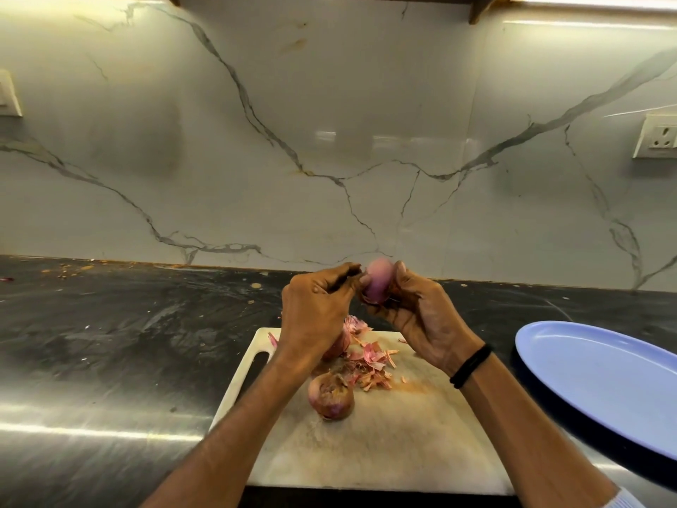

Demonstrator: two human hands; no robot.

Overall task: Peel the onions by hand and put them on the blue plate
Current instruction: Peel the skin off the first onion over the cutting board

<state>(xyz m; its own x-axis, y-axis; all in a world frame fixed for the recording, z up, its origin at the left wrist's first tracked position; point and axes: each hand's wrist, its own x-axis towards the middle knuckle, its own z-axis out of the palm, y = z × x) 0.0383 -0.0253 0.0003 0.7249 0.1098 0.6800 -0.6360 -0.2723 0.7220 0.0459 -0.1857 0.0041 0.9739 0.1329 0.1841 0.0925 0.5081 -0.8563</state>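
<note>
Head view. Dark tabletop [110,342], cutting board [384,445] lower centre, peel scraps [370,361] on its upper part. Second onion [331,395] sits on the board just below the scraps. Third onion [340,347] is mostly hidden behind the left wrist. Blue plate [604,379] at right edge. Socket [659,137] upper right on the marble wall. Onion [379,280] centre frame, above the board, blurred, long axis upright, tip up. Right hand [417,317] grip wraps its lower half. Left hand [318,306] grip is curled, pinching at its left side.
</note>
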